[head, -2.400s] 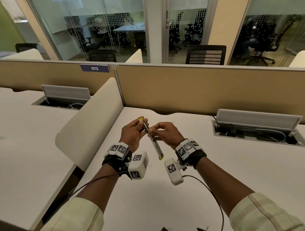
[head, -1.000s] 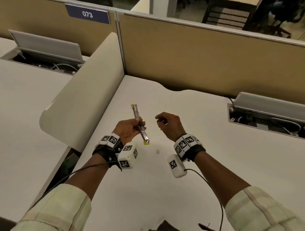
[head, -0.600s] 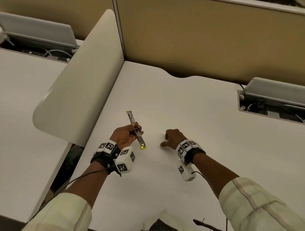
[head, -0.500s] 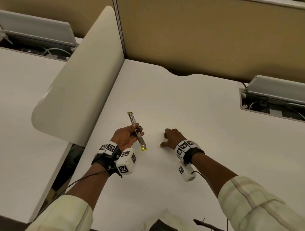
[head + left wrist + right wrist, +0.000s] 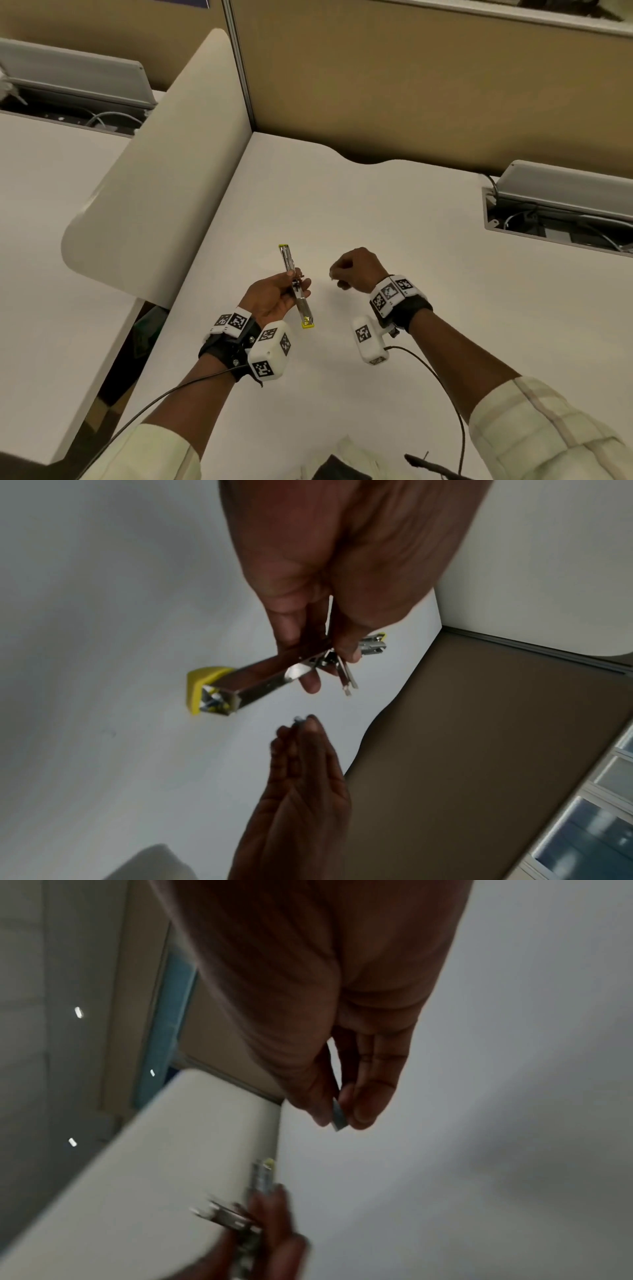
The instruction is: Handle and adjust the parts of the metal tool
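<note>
Head view shows a broad, matte white desk [image 5: 394,212] bounded at the back by a tan fabric partition [image 5: 411,78] and on the left by a smooth cream divider panel [image 5: 164,171] with a rounded corner; a grey hinged cable flap [image 5: 561,192] stands open at the desk's right rear. Above the desk, the left hand [image 5: 274,298] curls its fingers and thumb around the middle of an opened metal stapler [image 5: 297,287], a slim, shiny, square-sectioned bar with yellow plastic caps at both ends, angled away from the person. Just beside it, not touching, the right hand [image 5: 354,269] is curled, its thumb and fingertips pinching a small, flat, silvery strip of staples [image 5: 337,1114] that pokes out below the fingertips in the right wrist view, near the stapler's hinge.
</note>
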The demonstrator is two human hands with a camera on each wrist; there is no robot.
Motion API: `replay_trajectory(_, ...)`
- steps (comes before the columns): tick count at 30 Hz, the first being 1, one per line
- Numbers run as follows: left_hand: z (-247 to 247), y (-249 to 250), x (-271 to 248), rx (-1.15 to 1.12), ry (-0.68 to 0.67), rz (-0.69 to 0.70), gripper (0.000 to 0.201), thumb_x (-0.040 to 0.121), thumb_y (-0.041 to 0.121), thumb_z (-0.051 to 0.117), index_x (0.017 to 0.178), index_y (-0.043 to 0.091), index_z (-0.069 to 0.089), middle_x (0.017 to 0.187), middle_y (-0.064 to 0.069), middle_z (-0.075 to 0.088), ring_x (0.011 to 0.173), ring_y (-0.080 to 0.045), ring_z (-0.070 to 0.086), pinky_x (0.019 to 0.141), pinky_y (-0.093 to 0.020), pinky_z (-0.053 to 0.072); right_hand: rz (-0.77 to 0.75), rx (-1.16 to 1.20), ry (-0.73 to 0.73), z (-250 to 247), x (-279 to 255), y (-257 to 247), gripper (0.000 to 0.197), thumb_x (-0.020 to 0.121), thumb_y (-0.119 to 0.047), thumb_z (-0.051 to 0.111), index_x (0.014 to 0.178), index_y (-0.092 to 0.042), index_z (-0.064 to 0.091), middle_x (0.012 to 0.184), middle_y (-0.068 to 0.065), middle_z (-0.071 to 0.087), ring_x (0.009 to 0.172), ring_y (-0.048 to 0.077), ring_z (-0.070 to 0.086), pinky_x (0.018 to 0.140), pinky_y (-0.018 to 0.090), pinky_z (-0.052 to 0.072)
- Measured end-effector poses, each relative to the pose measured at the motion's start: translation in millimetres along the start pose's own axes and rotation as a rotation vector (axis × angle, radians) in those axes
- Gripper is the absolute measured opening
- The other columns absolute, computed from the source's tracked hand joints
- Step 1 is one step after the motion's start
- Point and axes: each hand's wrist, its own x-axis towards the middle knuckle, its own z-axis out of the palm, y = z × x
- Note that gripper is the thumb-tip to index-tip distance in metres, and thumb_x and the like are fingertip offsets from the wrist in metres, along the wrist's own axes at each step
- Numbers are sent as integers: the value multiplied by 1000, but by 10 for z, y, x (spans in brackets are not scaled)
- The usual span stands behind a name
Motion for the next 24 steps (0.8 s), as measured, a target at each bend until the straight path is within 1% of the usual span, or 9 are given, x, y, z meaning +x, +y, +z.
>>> replay_trajectory(2,94,-7,-94,15,-44,-14,19,96,4,45,89,-3,61,79,-12,65,66,-26,74,64,-37,61,-68,156,63,-143,-136,-127,5,79,-6,71,79,-2,73,78,19,73,67,27,70,76,42,62)
replay_trajectory(3,152,-6,-144,23,-65,-18,19,97,5,44,90,-3,61,82,-12,62,68,-27,74,65,-37,61,-99,229,83,-208,-215,-200,3,79,-5,72,80,-2,72,79,21,73,68,28,70,76,43,62)
replay_trajectory(6,353,9,-321,28,-116,1,21,97,5,44,90,-3,61,79,-12,64,70,-28,74,68,-38,60,-204,320,117,-350,-451,-345,7,78,-2,73,83,2,70,84,24,73,67,26,69,71,35,62)
replay_trajectory(9,541,22,-511,48,-178,48,21,97,7,44,92,-3,62,74,-11,68,72,-27,74,73,-38,60,-293,207,143,-429,-651,-367,7,76,-8,76,82,-4,73,76,13,75,63,17,69,65,27,59)
replay_trajectory(12,676,25,-674,72,-219,109,19,97,8,46,95,-2,62,82,-11,63,74,-26,74,72,-36,61,-364,53,182,-504,-839,-342,5,77,-10,74,82,-8,75,68,-1,71,59,9,65,62,20,52)
replay_trajectory(15,789,-8,-823,113,-255,164,18,97,7,46,99,-3,61,87,-11,60,78,-26,74,72,-36,61,-422,-13,216,-612,-1016,-324,6,78,-13,75,83,-10,76,72,0,73,67,12,68,68,25,56)
replay_trajectory(17,860,-41,-908,153,-269,206,18,96,7,48,102,-4,61,90,-12,61,82,-27,73,75,-36,61,-437,-42,225,-697,-1120,-323,7,78,-14,76,83,-10,77,75,2,75,71,13,69,70,28,58)
replay_trajectory(21,1013,-97,-1077,226,-304,273,21,95,9,52,105,-6,62,96,-14,65,92,-30,70,79,-38,60,-460,-47,238,-876,-1323,-340,5,78,-12,75,82,-9,76,68,-3,70,64,10,66,67,25,55)
replay_trajectory(24,1119,-124,-1188,227,-342,302,22,95,10,50,108,-5,61,93,-13,66,95,-31,69,84,-41,58,-481,-5,282,-988,-1456,-359,5,78,-10,74,83,-9,74,72,2,73,66,13,69,70,28,59)
